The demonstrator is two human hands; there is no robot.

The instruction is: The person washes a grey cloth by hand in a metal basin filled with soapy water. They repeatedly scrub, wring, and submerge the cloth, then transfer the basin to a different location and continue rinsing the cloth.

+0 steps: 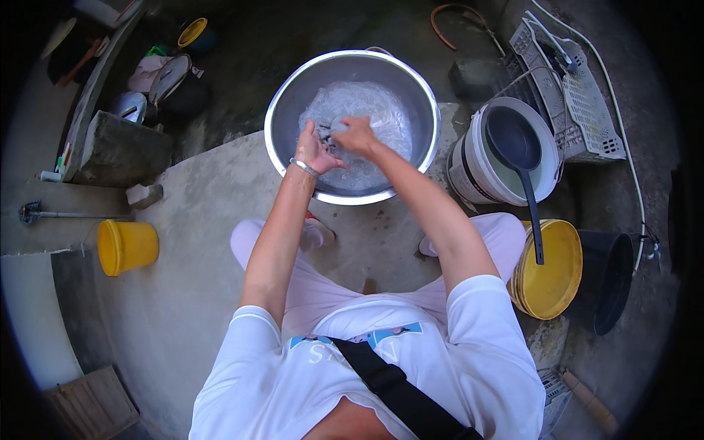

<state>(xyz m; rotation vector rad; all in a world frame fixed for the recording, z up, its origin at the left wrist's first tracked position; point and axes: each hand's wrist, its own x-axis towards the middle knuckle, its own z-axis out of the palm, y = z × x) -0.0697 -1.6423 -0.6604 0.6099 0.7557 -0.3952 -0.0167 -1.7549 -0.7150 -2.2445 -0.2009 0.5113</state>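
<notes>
A wide metal basin (277, 150) stands on the floor in front of me, with rippling, pale greyish water (378, 110) in it. Over its near part, my left hand (317, 152) is turned on its side, fingers and thumb apart, a bracelet at the wrist. My right hand (356, 138) is beside it, fingers curled down toward the water. Something small, dark and grey (327, 136) shows between the two hands. What it is, and how firmly the right fingers grip it, I cannot make out.
To the right, a black long-handled ladle (513, 139) lies across a white bucket (469, 172). Yellow buckets (550, 271) and a black bucket (605, 282) stand nearer me. A small yellow bucket (132, 247) is at left, near a concrete block (128, 150) and pots (183, 92).
</notes>
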